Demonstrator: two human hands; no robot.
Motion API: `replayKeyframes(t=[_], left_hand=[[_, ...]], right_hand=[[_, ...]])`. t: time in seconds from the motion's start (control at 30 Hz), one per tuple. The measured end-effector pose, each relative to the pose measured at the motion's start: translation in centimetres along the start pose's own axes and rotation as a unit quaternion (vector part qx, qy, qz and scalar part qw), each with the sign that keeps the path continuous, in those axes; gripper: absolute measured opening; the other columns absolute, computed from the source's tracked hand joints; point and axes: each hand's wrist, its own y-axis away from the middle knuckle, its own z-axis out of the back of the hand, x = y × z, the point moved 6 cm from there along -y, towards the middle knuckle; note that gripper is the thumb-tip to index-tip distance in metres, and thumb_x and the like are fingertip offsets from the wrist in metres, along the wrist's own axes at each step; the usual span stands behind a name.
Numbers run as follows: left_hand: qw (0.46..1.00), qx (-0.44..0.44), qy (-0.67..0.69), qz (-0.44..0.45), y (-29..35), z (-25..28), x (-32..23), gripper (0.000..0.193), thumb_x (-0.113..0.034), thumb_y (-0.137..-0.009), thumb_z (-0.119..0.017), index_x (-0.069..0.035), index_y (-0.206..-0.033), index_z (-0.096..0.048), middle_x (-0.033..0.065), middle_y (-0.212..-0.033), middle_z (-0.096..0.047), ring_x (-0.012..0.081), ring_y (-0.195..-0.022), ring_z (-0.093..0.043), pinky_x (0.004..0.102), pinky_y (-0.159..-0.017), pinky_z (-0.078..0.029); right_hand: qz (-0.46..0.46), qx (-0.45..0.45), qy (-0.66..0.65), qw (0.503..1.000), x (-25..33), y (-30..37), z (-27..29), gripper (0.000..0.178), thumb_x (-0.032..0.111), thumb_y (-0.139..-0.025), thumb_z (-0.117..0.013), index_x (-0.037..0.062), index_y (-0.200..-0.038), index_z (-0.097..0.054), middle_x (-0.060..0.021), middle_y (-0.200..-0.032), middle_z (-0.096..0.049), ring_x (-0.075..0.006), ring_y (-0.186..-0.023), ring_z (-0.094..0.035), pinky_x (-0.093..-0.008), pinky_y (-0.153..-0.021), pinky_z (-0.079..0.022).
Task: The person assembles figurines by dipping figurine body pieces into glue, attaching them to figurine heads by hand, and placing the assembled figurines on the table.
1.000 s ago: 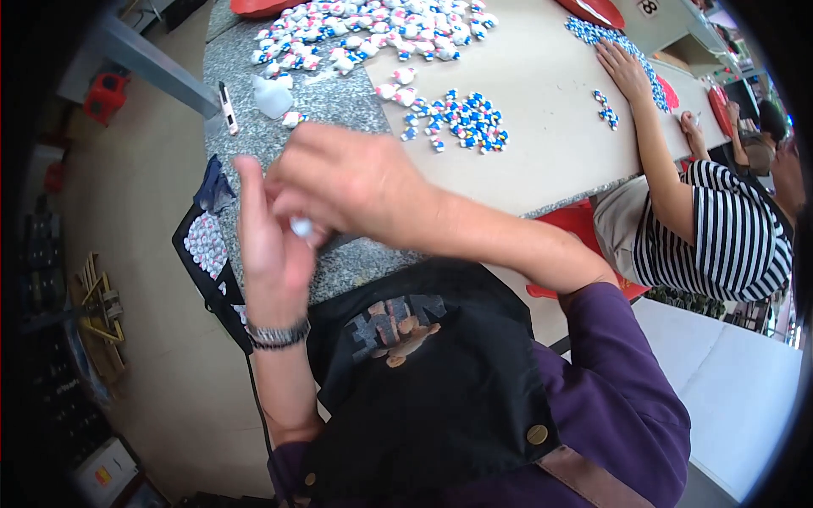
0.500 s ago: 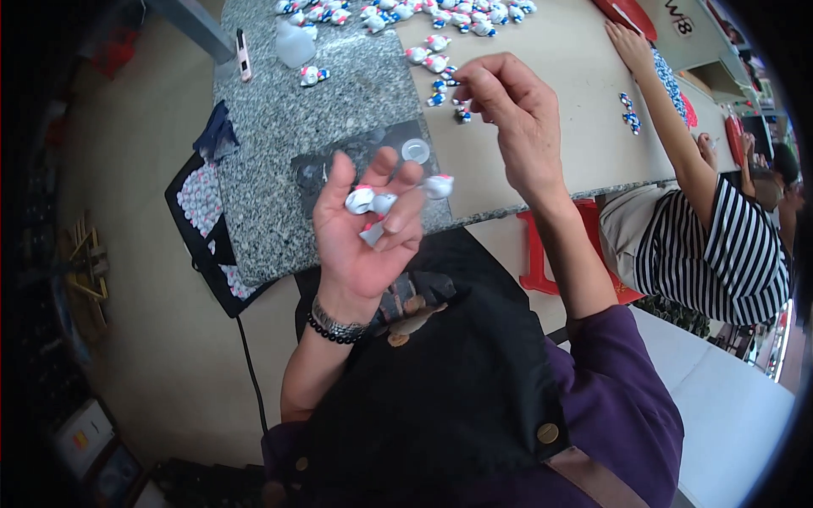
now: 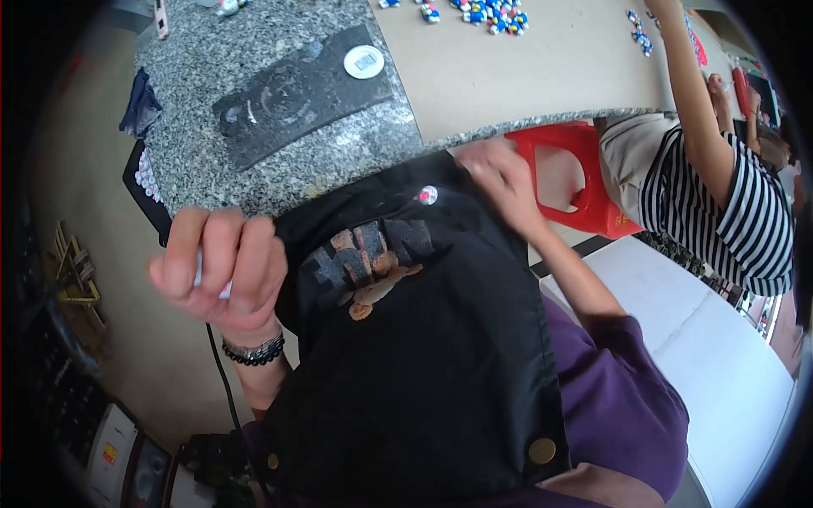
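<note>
My left hand [image 3: 224, 267] is held up left of my apron, its fingers curled over small white pieces that show only as slivers between them. In the earlier view these look like small white toy figures with pink parts. A single white-and-pink toy figure [image 3: 428, 196] lies on the black apron [image 3: 423, 364] over my lap. My right hand [image 3: 500, 178] is just right of that figure, by the table's edge and apart from it. Motion smears its fingers, so I cannot tell whether they hold anything.
A dark mat [image 3: 279, 106] with a round white lid [image 3: 364, 62] lies on the granite tabletop [image 3: 195, 110]. Blue-and-white figures [image 3: 500, 17] stand farther back. A red stool [image 3: 567, 178] and a person in a striped shirt [image 3: 711, 203] are to the right.
The loose white figure, earlier beside my left fingers, is now on the apron. My left hand has closed and moved left and down; my right hand has dropped towards my lap. The view has tilted down.
</note>
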Motion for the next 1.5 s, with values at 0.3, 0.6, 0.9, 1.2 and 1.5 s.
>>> replayKeyframes(t=[0.3, 0.6, 0.9, 1.2, 1.5], left_hand=[[0.992, -0.117, -0.035, 0.013, 1.4, 0.1, 2.3, 0.025, -0.028, -0.09, -0.061, -0.005, -0.08, -0.061, 0.0053, -0.065, -0.048, 0.0199, -0.059, -0.047, 0.0249, -0.044, -0.039], [0.97, -0.189, -0.079, 0.127, -0.8, 1.7, 7.7, 0.022, -0.019, -0.089, -0.053, 0.003, -0.09, -0.056, 0.0156, -0.079, -0.052, 0.0216, -0.054, -0.051, 0.0261, -0.04, -0.036], [0.967, -0.129, -0.183, 0.119, 0.5, 2.3, 7.9, 0.034, -0.027, -0.091, -0.059, 0.006, -0.087, -0.058, 0.0093, -0.063, -0.048, 0.0199, -0.055, -0.052, 0.0258, -0.045, -0.039], [0.953, -0.179, -0.23, 0.08, -3.2, 0.3, 8.3, 0.053, -0.052, -0.09, -0.059, -0.002, -0.106, -0.059, 0.0037, -0.081, -0.063, 0.0051, -0.06, -0.055, 0.0167, -0.048, -0.041], [0.943, -0.217, -0.24, 0.08, -2.9, 1.0, 6.6, 0.049, -0.047, -0.087, -0.066, -0.001, -0.103, -0.059, 0.0026, -0.081, -0.059, 0.005, -0.06, -0.051, 0.0177, -0.046, -0.036]], right_hand=[[-0.002, 0.281, -0.174, 0.944, 2.4, -1.4, -4.8, 0.043, 0.037, -0.093, -0.056, 0.0059, -0.121, -0.064, -0.0161, -0.135, -0.051, -0.0333, -0.128, -0.046, -0.0429, -0.106, -0.036], [-0.009, 0.146, -0.079, 0.986, 1.4, -0.7, -4.2, 0.017, 0.004, -0.086, -0.061, 0.0044, -0.103, -0.063, -0.0115, -0.095, -0.064, -0.0276, -0.091, -0.063, -0.0365, -0.08, -0.049], [0.132, 0.093, 0.082, 0.983, 10.4, 0.9, 0.7, 0.025, 0.022, -0.087, -0.066, 0.0099, -0.108, -0.06, -0.0057, -0.105, -0.064, -0.0262, -0.088, -0.064, -0.0335, -0.072, -0.052], [0.32, -0.049, 0.097, 0.941, 17.5, -7.2, 2.1, 0.043, 0.024, -0.072, -0.076, 0.003, -0.107, -0.065, -0.0104, -0.112, -0.068, -0.0349, -0.107, -0.062, -0.04, -0.085, -0.053], [0.188, 0.05, -0.088, 0.977, 15.1, -9.7, -0.3, 0.045, 0.035, -0.072, -0.073, 0.0049, -0.105, -0.069, -0.0104, -0.121, -0.065, -0.0315, -0.119, -0.054, -0.0417, -0.098, -0.044]])
